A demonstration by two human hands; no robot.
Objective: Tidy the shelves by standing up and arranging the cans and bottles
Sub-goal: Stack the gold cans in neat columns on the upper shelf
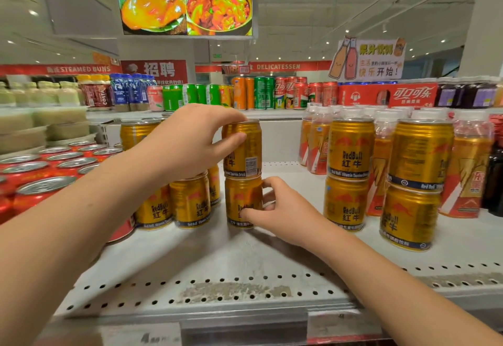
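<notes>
Gold ribbed metal drink cans printed "RedBull" stand in two-high stacks on the white perforated steel shelf [272, 258]. Near the middle, the upper gold can [246, 155] sits on the lower gold can [241, 201], rim to base, upright as far as I can tell. The left hand [190, 141] pinches the upper can near its top rim, thumb on the front wall and fingers curled over the lid edge. The right hand [283, 209] clasps the lower can's side, thumb on the front near the base and fingers behind.

These cans look like stiff, thin-walled cylinders, probably full and so fairly heavy for their size. Their glossy lacquered walls could slip, and the narrow seating rim likely makes the stack easy to topple. Gripping around the ribbed body, not the lid, seems safest.

To the left, more gold cans [190, 204] stand close together beside red cans with silver pull-tab lids [46, 185]. To the right stand two more gold two-can stacks [348, 174], with clear plastic bottles of orange drink [468, 171] packed behind and beside them.
</notes>
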